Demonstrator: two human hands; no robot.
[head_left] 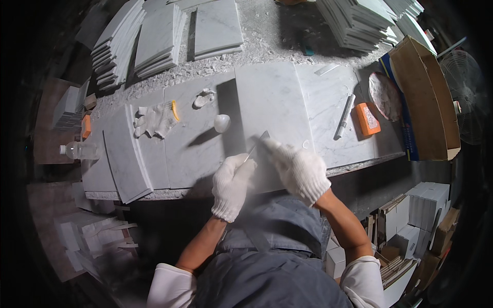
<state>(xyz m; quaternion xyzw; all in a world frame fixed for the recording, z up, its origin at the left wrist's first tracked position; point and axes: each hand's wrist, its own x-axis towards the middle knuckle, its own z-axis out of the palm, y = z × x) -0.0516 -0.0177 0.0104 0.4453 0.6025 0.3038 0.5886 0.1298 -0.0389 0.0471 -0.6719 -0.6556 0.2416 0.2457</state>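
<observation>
Both my hands wear white knitted gloves and meet over the near part of a pale marble slab (269, 95), which lies on the worktable. My left hand (232, 186) is closed around a thin, shiny, blade-like tool (250, 153) that points up and to the right. Close beside it, my right hand (300, 170) is closed, slightly blurred, its fingers near a small dark pointed tip (265, 135). What those right fingers hold is hidden. Left of the slab stands a small white rounded cup-like thing (222, 123).
Stacked marble slabs (218, 31) stand along the back amid chips. A spare glove (155, 119) and bottle (79, 150) lie left. A marker-like tube (345, 115), orange block (368, 119), round whitish pad (384, 95) and cardboard box (426, 97) sit right. Cartons (411, 238) stand below.
</observation>
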